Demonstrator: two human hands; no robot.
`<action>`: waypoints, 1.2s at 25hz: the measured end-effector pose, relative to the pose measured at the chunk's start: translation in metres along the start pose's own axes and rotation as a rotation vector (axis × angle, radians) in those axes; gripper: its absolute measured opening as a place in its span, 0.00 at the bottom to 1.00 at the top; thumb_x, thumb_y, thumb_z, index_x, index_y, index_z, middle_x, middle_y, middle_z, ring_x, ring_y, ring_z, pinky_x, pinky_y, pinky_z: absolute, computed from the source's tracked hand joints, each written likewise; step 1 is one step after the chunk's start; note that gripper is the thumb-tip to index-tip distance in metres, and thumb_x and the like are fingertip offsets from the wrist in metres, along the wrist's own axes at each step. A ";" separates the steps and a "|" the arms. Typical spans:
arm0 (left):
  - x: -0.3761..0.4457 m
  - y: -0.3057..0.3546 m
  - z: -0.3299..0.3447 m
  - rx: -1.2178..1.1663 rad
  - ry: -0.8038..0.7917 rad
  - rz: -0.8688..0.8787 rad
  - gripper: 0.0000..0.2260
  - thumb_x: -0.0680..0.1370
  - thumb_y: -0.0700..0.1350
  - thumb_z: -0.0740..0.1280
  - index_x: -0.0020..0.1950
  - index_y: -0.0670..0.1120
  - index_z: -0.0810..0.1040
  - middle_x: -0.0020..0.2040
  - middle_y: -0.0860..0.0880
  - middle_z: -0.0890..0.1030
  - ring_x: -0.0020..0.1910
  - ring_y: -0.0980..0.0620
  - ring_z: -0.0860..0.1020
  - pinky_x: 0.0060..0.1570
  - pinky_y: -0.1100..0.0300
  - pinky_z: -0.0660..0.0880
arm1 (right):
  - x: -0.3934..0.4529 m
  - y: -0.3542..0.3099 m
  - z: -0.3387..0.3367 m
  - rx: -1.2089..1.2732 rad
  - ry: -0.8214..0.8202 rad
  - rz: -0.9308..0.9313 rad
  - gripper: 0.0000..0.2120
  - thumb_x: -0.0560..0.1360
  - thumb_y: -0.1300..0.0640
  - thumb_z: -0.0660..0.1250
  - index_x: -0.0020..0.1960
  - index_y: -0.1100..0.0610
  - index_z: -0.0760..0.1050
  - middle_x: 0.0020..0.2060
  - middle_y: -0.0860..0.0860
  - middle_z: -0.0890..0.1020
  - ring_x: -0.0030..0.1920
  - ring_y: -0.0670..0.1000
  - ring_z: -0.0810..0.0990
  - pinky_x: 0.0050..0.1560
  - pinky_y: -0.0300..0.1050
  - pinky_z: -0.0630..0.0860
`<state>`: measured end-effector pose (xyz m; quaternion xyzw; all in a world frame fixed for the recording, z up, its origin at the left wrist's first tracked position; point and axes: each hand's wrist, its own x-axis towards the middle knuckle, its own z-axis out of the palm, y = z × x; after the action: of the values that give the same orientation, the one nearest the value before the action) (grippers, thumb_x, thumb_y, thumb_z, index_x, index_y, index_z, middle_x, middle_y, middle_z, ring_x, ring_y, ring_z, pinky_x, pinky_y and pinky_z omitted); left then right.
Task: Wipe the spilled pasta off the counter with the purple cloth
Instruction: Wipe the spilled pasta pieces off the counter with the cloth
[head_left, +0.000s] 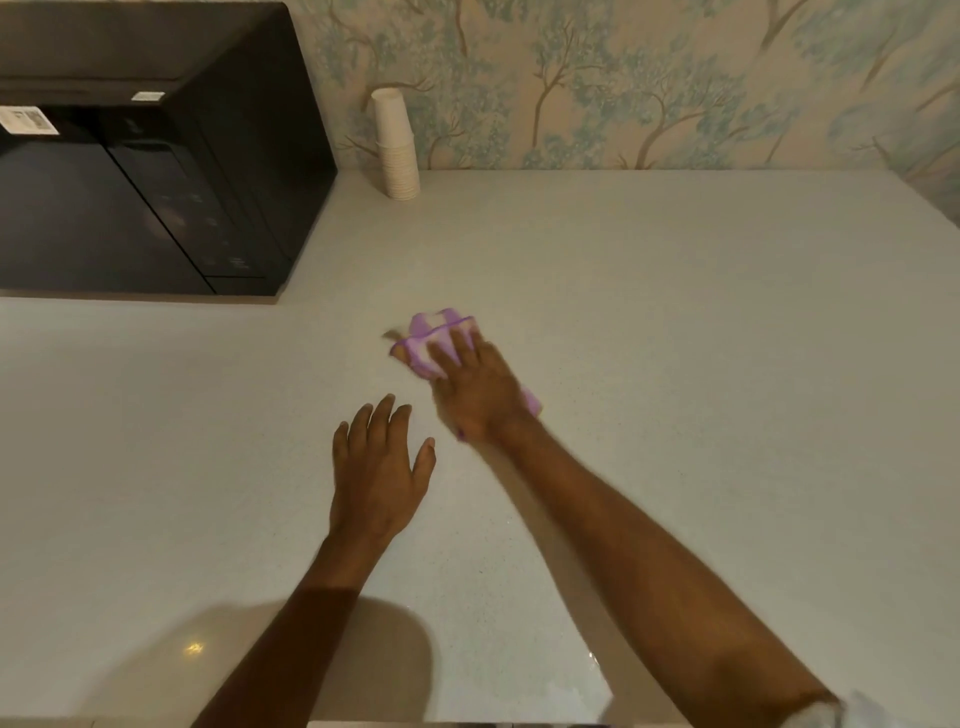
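Observation:
The purple cloth (427, 338) lies bunched on the pale counter (675, 312) near its middle. My right hand (475, 387) presses flat on top of it, fingers spread over the fabric; the hand is motion-blurred. A small tan blur of pasta (393, 332) shows at the cloth's left edge. My left hand (379, 475) rests palm-down on the counter just left of and nearer than the cloth, fingers apart, holding nothing.
A black microwave (156, 182) fills the back left corner. A stack of paper cups (397, 148) stands against the patterned wall (649, 78). The counter's front edge runs along the bottom of the view.

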<state>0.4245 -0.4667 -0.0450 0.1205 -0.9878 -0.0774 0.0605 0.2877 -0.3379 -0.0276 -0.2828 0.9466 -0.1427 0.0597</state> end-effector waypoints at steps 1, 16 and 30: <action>0.000 -0.001 0.000 0.000 0.003 0.004 0.28 0.81 0.61 0.55 0.74 0.45 0.72 0.76 0.42 0.73 0.75 0.39 0.70 0.73 0.37 0.66 | -0.029 -0.010 0.005 0.042 0.029 -0.016 0.33 0.82 0.44 0.36 0.83 0.54 0.57 0.83 0.60 0.57 0.83 0.63 0.50 0.81 0.60 0.54; -0.002 -0.001 -0.001 -0.004 -0.020 0.017 0.27 0.83 0.59 0.57 0.76 0.44 0.69 0.78 0.41 0.69 0.78 0.38 0.66 0.75 0.36 0.62 | -0.027 0.134 -0.013 -0.101 0.223 0.492 0.36 0.80 0.45 0.41 0.78 0.63 0.67 0.76 0.72 0.66 0.77 0.74 0.62 0.75 0.69 0.63; -0.001 -0.003 0.004 -0.014 -0.011 0.034 0.27 0.83 0.58 0.58 0.76 0.43 0.69 0.78 0.40 0.69 0.77 0.37 0.65 0.75 0.35 0.61 | -0.227 0.150 -0.015 -0.183 0.220 0.576 0.31 0.84 0.47 0.40 0.79 0.57 0.67 0.78 0.62 0.68 0.80 0.66 0.60 0.77 0.63 0.61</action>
<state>0.4259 -0.4689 -0.0492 0.1029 -0.9895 -0.0838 0.0571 0.3955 -0.0890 -0.0519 0.0099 0.9974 -0.0638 -0.0309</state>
